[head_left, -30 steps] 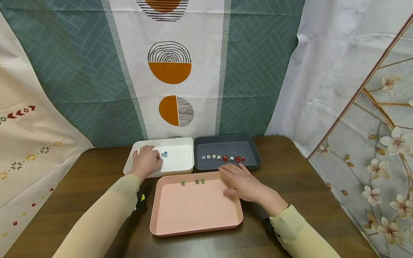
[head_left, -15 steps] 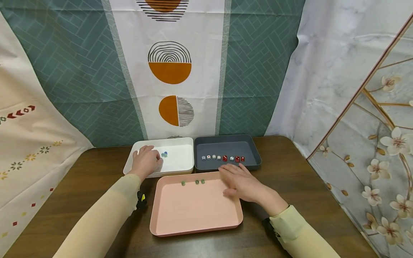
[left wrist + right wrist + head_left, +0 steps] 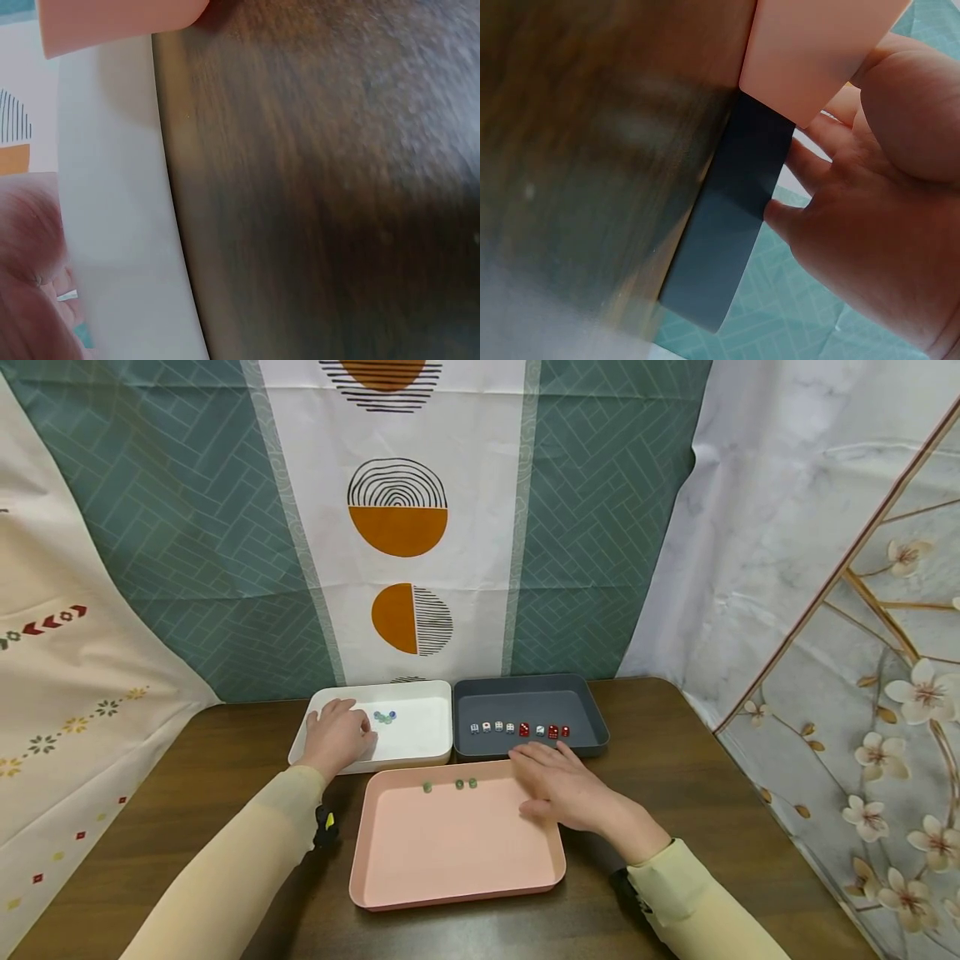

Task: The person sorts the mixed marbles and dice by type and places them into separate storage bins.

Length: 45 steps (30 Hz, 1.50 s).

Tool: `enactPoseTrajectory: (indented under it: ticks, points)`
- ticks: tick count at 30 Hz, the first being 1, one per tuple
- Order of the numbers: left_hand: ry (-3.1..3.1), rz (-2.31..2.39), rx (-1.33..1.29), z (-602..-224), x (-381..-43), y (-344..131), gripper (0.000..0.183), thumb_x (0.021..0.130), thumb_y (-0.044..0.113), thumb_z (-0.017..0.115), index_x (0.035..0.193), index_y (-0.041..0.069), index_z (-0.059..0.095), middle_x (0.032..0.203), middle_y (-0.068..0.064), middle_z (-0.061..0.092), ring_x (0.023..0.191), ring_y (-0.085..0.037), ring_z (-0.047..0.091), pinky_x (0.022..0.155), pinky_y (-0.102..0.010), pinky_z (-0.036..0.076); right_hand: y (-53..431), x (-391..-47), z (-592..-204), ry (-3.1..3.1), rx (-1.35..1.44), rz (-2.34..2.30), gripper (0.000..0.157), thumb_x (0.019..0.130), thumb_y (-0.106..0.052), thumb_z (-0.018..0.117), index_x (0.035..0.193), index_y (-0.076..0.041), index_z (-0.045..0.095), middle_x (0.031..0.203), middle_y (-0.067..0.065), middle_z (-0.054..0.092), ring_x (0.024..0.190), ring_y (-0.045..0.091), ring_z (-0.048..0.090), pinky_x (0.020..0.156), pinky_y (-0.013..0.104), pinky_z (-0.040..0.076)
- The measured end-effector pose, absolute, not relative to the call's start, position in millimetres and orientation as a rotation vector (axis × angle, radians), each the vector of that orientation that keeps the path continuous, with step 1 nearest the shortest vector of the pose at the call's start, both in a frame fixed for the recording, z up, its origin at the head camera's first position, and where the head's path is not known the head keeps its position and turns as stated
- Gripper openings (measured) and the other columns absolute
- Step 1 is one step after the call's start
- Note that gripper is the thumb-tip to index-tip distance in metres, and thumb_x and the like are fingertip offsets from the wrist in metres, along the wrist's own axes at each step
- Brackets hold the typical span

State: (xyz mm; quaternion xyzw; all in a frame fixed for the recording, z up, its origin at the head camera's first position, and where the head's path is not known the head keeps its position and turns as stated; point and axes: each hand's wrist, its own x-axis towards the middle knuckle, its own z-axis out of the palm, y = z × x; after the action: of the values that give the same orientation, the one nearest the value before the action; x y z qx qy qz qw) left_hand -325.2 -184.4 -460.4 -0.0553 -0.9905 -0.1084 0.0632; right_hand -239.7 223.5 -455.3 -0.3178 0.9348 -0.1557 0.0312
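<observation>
My left hand (image 3: 337,742) is over the left part of the white tray (image 3: 420,745), fingers bent; what lies under them is hidden. Small blue and green beads (image 3: 385,717) lie clustered just right of it in that tray. In the left wrist view the hand (image 3: 30,270) shows only partly, behind the white wall. My right hand (image 3: 558,783) lies over the right far corner of the pink tray (image 3: 457,860), fingers extended toward the dark grey tray (image 3: 525,695). Three green beads (image 3: 460,784) sit near the pink tray's far side.
A row of white dice (image 3: 498,727) and red dice (image 3: 552,732) lies in the dark grey tray. All three trays stand close together on a brown wooden table (image 3: 660,760). A patterned curtain (image 3: 600,527) hangs behind.
The beads in the white tray are spread wider than half a second ago, with more of them showing. Both hands stay in nearly the same place; the head view has shifted slightly.
</observation>
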Motion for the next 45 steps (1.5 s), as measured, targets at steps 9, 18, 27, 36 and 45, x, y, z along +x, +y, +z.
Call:
enactPoseTrajectory:
  ticks: [9,18,27,36,45]
  points:
    - [-2.960,-0.295,-0.209,-453,-316,-189,0.017,0.104,0.021,0.074,0.106,0.005,0.079,0.159,-0.033,0.051,0.154,-0.054,0.035,0.120,-0.083,0.021,223,-239,-455,2.877,-0.977,-0.472,0.082,0.101,-0.031,0.084,0.168,-0.005,0.045,0.173,0.014,0.043,0.164,0.036,0.032,0.133,0.064,0.011]
    - [-2.887,-0.262,-0.289,-445,-304,-185,0.020,0.101,0.021,0.080,0.112,0.004,0.081,0.158,-0.032,0.053,0.153,-0.053,0.039,0.120,-0.080,0.025,225,-240,-458,2.874,-0.977,-0.479,0.082,0.101,-0.031,0.084,0.169,-0.006,0.044,0.173,0.014,0.042,0.164,0.035,0.032,0.133,0.063,0.010]
    - [-2.846,-0.278,-0.346,-440,-292,-177,0.022,0.099,0.020,0.084,0.115,0.005,0.082,0.159,-0.030,0.054,0.154,-0.054,0.039,0.120,-0.080,0.026,225,-240,-457,2.871,-0.976,-0.492,0.082,0.101,-0.030,0.084,0.169,-0.006,0.045,0.173,0.015,0.042,0.164,0.036,0.032,0.133,0.063,0.010]
    - [-2.797,-0.288,-0.436,-437,-277,-170,0.022,0.099,0.020,0.086,0.115,0.006,0.082,0.160,-0.030,0.053,0.154,-0.055,0.038,0.119,-0.081,0.027,225,-239,-457,2.872,-0.987,-0.506,0.081,0.101,-0.028,0.085,0.168,-0.004,0.045,0.173,0.016,0.043,0.163,0.038,0.033,0.132,0.066,0.012]
    - [-2.757,-0.262,-0.502,-437,-262,-160,0.022,0.097,0.021,0.087,0.113,0.007,0.083,0.159,-0.029,0.054,0.153,-0.054,0.041,0.119,-0.079,0.029,225,-239,-455,2.874,-0.992,-0.495,0.081,0.101,-0.029,0.084,0.168,-0.005,0.045,0.173,0.016,0.043,0.163,0.037,0.033,0.132,0.065,0.012]
